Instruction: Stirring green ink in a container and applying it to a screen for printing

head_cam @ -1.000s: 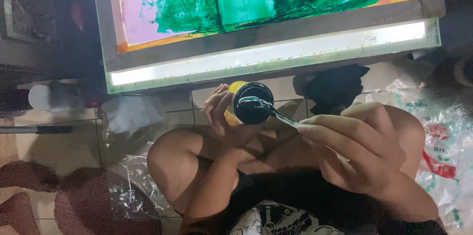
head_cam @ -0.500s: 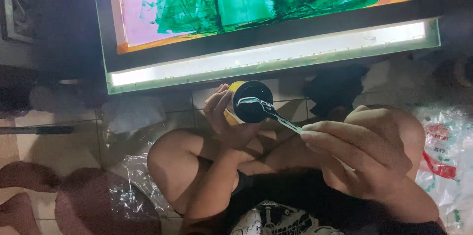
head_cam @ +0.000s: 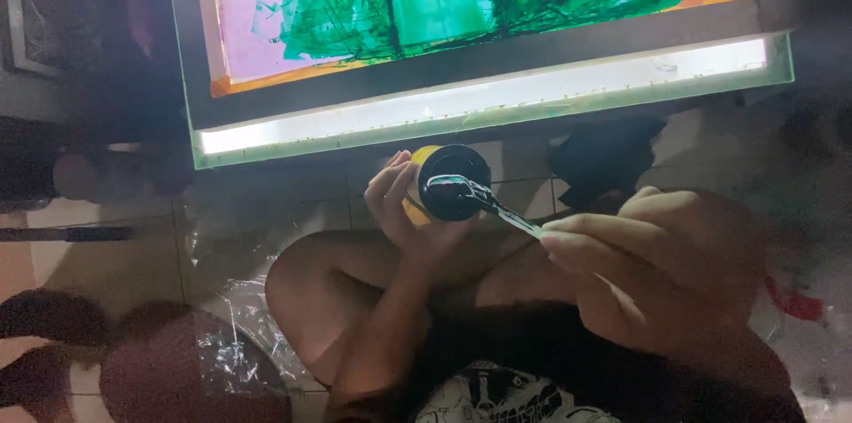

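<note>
My left hand (head_cam: pixel 404 205) grips a small yellow jar (head_cam: pixel 448 183), tilted so its dark open mouth faces me. My right hand (head_cam: pixel 635 254) pinches the handle of a thin metal spatula (head_cam: pixel 506 213). The spatula's tip rests at the jar's mouth and carries dark ink. Both hands hover above my crossed bare legs (head_cam: pixel 355 281). Beyond the jar lies a framed printing screen (head_cam: pixel 461 68) smeared with green ink over a pink mesh, sitting on a lit light box (head_cam: pixel 497 103).
Clear plastic sheeting (head_cam: pixel 240 316) covers the tiled floor by my left knee. A dark bundle of cloth (head_cam: pixel 603 161) lies under the light box edge. Dim clutter fills the far left and right sides.
The view has drifted slightly. The spatula tip stays at the jar's mouth, and both hands keep their grips with only small movement.
</note>
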